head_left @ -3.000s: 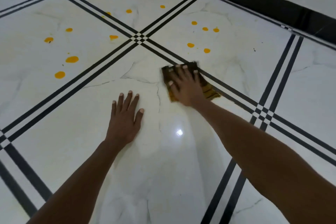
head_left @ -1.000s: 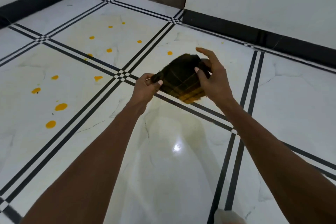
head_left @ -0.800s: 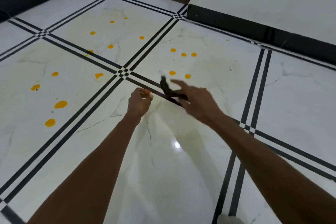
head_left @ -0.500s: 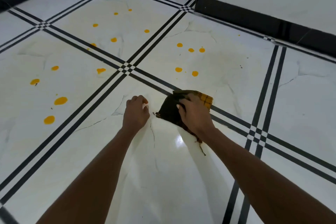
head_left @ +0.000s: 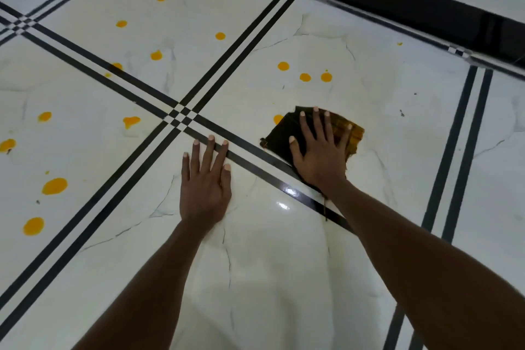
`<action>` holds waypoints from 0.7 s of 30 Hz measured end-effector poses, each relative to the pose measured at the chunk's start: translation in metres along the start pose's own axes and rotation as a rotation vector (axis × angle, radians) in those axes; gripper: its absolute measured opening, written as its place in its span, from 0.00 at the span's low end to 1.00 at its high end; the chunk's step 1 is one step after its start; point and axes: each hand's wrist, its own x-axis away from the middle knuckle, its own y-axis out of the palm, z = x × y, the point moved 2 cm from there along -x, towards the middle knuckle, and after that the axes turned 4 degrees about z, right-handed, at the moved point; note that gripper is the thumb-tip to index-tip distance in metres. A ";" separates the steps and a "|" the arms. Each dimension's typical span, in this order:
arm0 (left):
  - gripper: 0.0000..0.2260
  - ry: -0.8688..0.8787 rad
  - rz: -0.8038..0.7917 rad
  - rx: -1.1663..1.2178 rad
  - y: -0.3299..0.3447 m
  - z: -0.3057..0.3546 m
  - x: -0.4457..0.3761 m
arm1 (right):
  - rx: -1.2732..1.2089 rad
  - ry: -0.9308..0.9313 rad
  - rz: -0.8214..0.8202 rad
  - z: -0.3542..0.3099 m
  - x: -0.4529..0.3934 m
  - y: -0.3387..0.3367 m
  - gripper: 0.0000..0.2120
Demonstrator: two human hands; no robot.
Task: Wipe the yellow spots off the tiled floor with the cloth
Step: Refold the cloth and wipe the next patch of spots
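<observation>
Your right hand (head_left: 321, 150) lies flat on the cloth (head_left: 287, 133), fingers straight and spread, pressing it onto the floor (head_left: 284, 278); nothing is pinched or curled. Your left hand (head_left: 205, 182) is also flat and spread, resting on the bare tile as a support, its fingertips touching the black stripe (head_left: 255, 170) that crosses between the two hands.

The cloth sits just beyond that stripe, on the tile nearest the black skirting (head_left: 426, 6). One yellow spot (head_left: 277, 119) touches the cloth's far-left edge and is partly covered by it. A row of three spots (head_left: 305, 77) lies farther on the same tile, directly ahead of your right fingertips, running roughly parallel to the skirting.

The right hand is the nearer hand to these spots; the left is well apart from them. The next stroke therefore likely runs forward, away from you, along the line of your right forearm.

Further spots (head_left: 54, 186) remain on the tiles toward the left edge of the floor, so the task is judged far from complete.
</observation>
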 end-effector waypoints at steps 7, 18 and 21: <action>0.27 -0.035 -0.016 -0.020 -0.001 0.001 -0.002 | 0.029 -0.153 -0.079 -0.026 -0.073 0.014 0.32; 0.24 -0.007 -0.005 -0.084 -0.021 0.002 -0.044 | 0.007 -0.530 -0.075 0.007 0.015 -0.007 0.30; 0.26 0.054 -0.030 -0.055 -0.013 -0.002 -0.070 | 0.040 -0.240 -0.007 0.058 -0.046 -0.010 0.29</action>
